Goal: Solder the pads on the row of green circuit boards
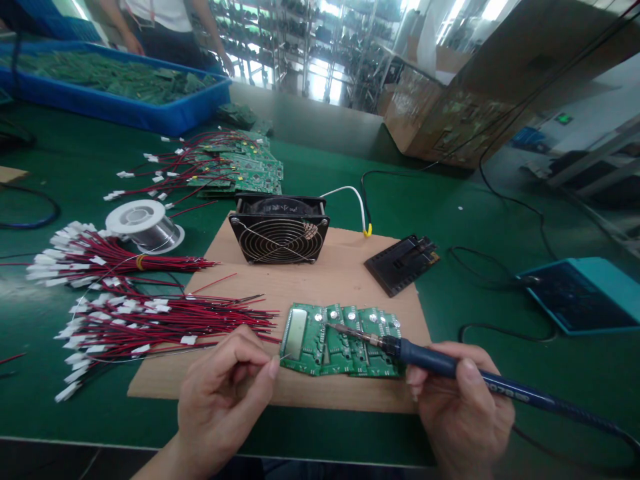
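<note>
My right hand is closed round a blue soldering iron, whose tip rests over a row of green circuit boards lying on a brown board. My left hand pinches a thin solder wire that points at the left edge of the circuit boards. The wire runs back toward a solder spool at the left.
Bundles of red wires with white connectors lie left of the brown board. A black fan stands behind it, with a black holder to its right. A teal soldering station sits far right. A blue bin of boards and a person stand at the back.
</note>
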